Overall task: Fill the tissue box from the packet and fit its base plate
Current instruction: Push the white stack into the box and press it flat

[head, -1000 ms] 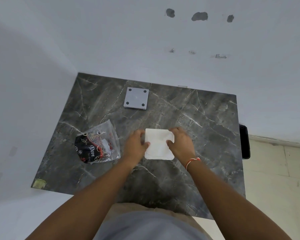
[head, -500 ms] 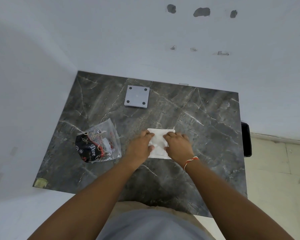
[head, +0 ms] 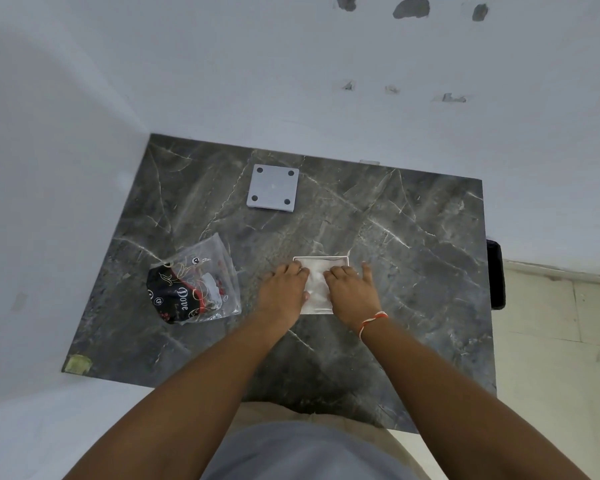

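Note:
A white tissue box (head: 321, 258) lies open side up in the middle of the dark marble table (head: 416, 271). A stack of white tissues (head: 315, 284) sits inside it. My left hand (head: 284, 289) and my right hand (head: 352, 294) lie palm down side by side on the tissues, fingertips pressing into the box; they hide most of it. The grey square base plate (head: 273, 192), with four dark round pads, lies flat near the table's far edge, apart from the box. The clear printed tissue packet (head: 194, 289) lies crumpled to the left of my left hand.
White walls close the table in on the left and behind. A black object (head: 496, 275) hangs at the table's right edge, with pale floor tiles beyond. A yellowish patch (head: 78, 363) marks the near left corner.
The tissue stack, held between both hands a second ago, has gone down into the box. Both hands have moved inward over its top and now press on it.

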